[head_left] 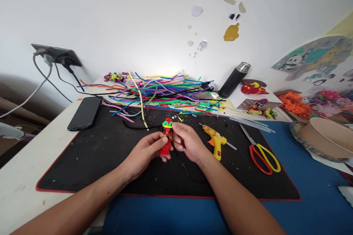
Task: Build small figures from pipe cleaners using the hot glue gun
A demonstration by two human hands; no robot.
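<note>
A small pipe-cleaner figure (166, 136), red in the body with a green and yellow top, stands upright over the black mat (96, 154). My left hand (147, 151) is closed round its red lower part. From the right, my right hand (186, 140) pinches the figure near its head. A thin black wire (190, 174) trails on the mat below my right hand.
A heap of coloured pipe cleaners (162, 90) lies at the back of the mat. A yellow glue gun (216, 140) and red-and-yellow scissors (261, 152) lie to the right. A black phone (85, 113) lies at left, a dark flask (234, 79) at the back, a paper bowl (325, 137) far right.
</note>
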